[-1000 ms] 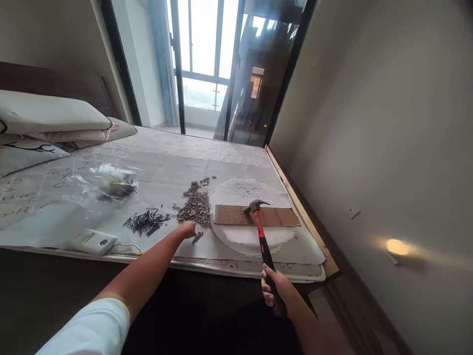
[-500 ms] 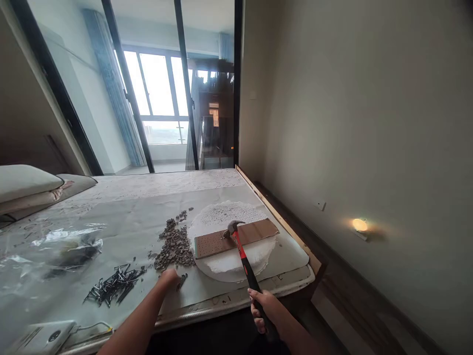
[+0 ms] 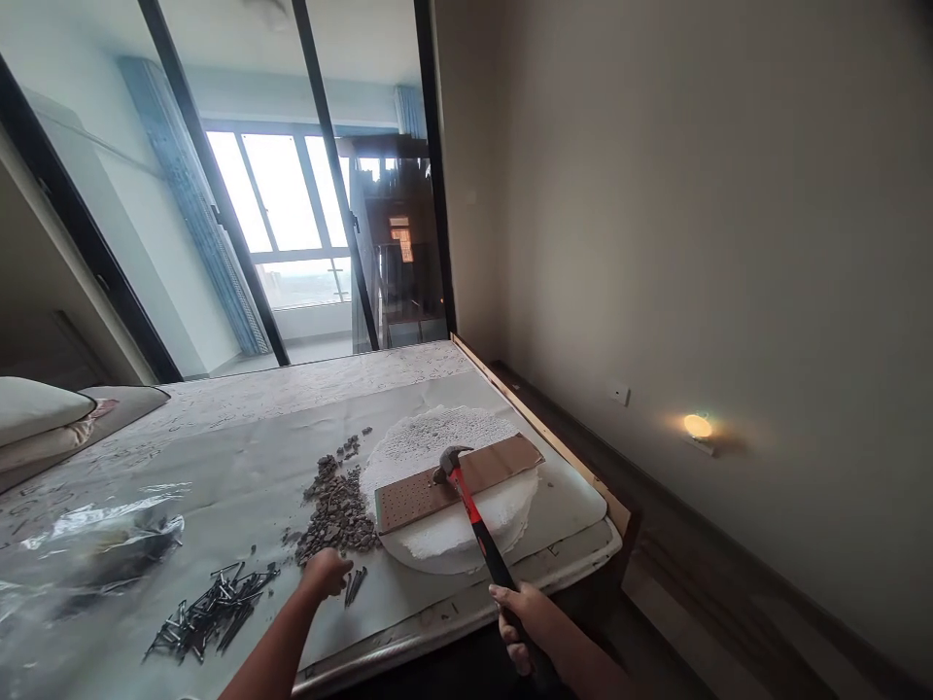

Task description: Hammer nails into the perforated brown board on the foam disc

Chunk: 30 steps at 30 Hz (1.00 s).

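My right hand grips the black end of a red-handled claw hammer. The hammer's head rests on a brown perforated board, which lies on a round white foam slab. My left hand is curled, fingers closed, on the sheet beside a few loose nails; whether it holds one is hidden. Just beyond it lies a heap of small brown pieces. A larger pile of dark nails sits to the left.
All this lies on a mattress covered with a pale sheet. A clear plastic bag lies at the left, pillows beyond. A wooden bed edge runs along the right, then floor and a wall with a small lamp.
The view has swung up and to the right, so the white device at the near left has left the picture. My left hand stays by the loose nails; the hammer stays on the board.
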Tool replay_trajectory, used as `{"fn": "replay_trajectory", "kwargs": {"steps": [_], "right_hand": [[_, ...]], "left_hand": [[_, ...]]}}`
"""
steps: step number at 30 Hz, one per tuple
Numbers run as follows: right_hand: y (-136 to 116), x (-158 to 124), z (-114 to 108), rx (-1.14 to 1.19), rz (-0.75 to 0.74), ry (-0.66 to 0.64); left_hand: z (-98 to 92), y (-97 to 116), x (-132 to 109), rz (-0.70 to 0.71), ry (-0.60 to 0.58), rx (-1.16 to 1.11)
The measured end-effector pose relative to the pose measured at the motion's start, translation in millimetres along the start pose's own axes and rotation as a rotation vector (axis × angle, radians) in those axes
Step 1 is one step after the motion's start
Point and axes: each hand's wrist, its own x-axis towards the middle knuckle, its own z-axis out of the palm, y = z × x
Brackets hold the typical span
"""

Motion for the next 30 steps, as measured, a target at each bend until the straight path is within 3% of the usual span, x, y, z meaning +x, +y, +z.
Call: {"fn": "replay_trajectory", "kwargs": {"steps": [3, 7, 11, 15, 19, 24, 30], "right_hand": [[0.4, 0.6, -2.5, -0.007, 0.021, -0.006], [1.6, -0.4, -4.3, -0.038, -0.011, -0.015], [-0.8, -5.3, -3.4, -0.043, -0.047, -0.058], [-10.2, -14.8, -4.0, -0.005, -0.095, -0.094], [-18.9, -27.9, -14.2, -0.03, -0.161, -0.075], [-21.6, -38.5, -36.2, -0.059, -0.246, -0.068], [-15.0, -31.7, -58.4, -0.05, -0.162, -0.045]], "left_hand": [[-19.2, 2.0, -1.6, -0.099, -0.018, -0.154], [-43.2, 13.6, -13.0, 0.001, -0.125, -0.421], [-50.1, 48.6, -32.3, 0.139, -0.123, -0.663], [-35.0, 94.6, -43.6, 0.261, -0.187, -0.794], [-8.6, 130.6, -36.6, 0.326, -0.115, -0.783], [20.3, 156.2, -16.9, 0.406, 0.001, -0.635], [41.2, 174.8, -2.8, 0.457, 0.174, -0.269]]}}
